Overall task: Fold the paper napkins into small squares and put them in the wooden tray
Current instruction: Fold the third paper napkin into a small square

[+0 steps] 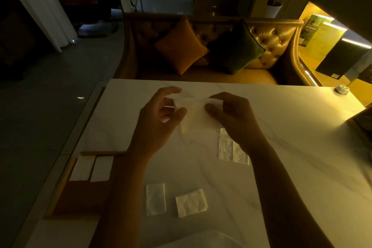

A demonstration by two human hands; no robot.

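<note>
I hold a white paper napkin (194, 113) up over the middle of the white table, my left hand (159, 119) pinching its left edge and my right hand (231, 116) pinching its right edge. The wooden tray (80, 199) lies at the table's left front, with two folded napkins (91, 168) side by side at its far end. Two folded napkins (156, 199) (191, 205) lie on the table in front of me. More napkins (229, 148) lie flat under my right wrist, partly hidden.
The white marble table (302, 147) stretches to the right, with a small round white object (341, 89) at its far right corner. Beyond the far edge stands a tufted golden sofa (271, 42) with two cushions. Dark floor lies to the left.
</note>
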